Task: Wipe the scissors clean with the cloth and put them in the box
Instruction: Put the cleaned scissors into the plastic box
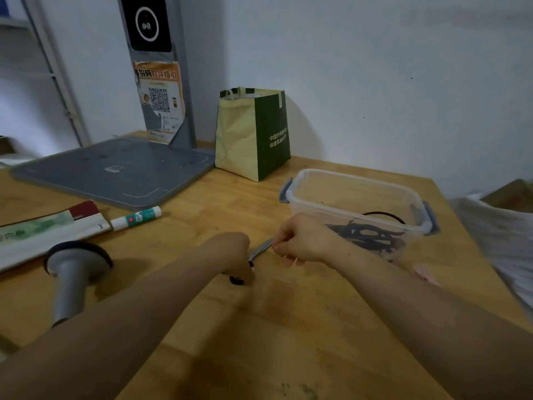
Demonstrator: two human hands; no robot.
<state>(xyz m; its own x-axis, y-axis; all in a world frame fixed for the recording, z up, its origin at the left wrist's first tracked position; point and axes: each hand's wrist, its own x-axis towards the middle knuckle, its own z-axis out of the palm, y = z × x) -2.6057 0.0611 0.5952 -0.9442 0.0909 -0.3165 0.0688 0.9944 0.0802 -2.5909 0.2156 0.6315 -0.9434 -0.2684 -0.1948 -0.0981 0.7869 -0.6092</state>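
The scissors (259,250) lie low over the wooden table (259,327), with black handles and a thin metal blade pointing up and to the right. My left hand (233,252) grips the black handles. My right hand (300,241) is curled round the blade's tip, and a pale pink bit of cloth (290,260) shows under its fingers. More pink cloth (424,273) shows beyond my right forearm. The clear plastic box (346,180), with grey latches, stands open just right of my right hand and holds dark tangled items (366,238).
A green and cream paper bag (253,134) stands behind the box. At the back left is a grey stand base (115,171). A glue stick (135,217), a flat packet (43,232) and a grey handheld scanner (72,272) lie to the left. White material (501,235) sits at the right edge.
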